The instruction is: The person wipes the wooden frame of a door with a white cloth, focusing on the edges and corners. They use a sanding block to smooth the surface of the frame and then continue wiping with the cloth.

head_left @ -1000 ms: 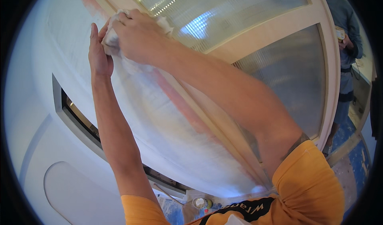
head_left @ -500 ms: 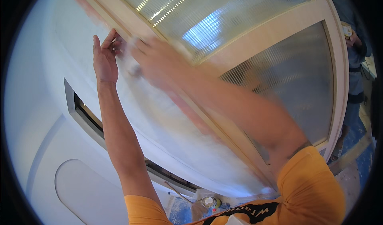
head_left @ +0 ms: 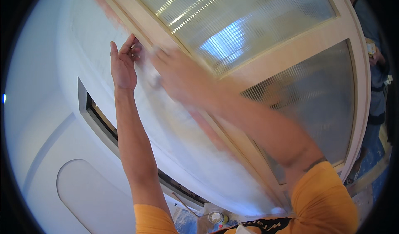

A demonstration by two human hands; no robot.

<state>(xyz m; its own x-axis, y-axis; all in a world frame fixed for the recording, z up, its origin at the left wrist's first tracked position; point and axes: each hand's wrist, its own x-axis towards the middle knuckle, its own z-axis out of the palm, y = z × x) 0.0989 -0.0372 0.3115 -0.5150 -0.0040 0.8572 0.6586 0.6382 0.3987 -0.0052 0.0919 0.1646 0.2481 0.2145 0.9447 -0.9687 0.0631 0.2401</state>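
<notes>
My left hand point(head_left: 124, 72) is raised with its palm turned up, thumb and forefinger stretched out and the other fingers bent. Its fingertips reach the edge of the wooden frame point(head_left: 143, 36), and nothing shows in it. Just right of it, my right hand point(head_left: 176, 74) is smeared by motion. Its fingers look closed, pressed to the white wall beside the frame. Something pale shows at its lower edge, too blurred to name. The white wall point(head_left: 166, 122) is patchy with filler, and a pink strip point(head_left: 208, 130) runs along the frame.
Ribbed glass panes point(head_left: 316, 109) fill the wooden frame. A dark slot-like recess point(head_left: 97, 113) cuts the wall below my left forearm. An open can point(head_left: 215, 217) and a stick point(head_left: 185, 205) are near the floor. At the right another person point(head_left: 376, 88) holds a small yellowish object point(head_left: 370, 47).
The whole view has shifted, so wall, frame and hands appear farther right. My left hand keeps its place at the frame's edge; my right hand stays blurred beside it.
</notes>
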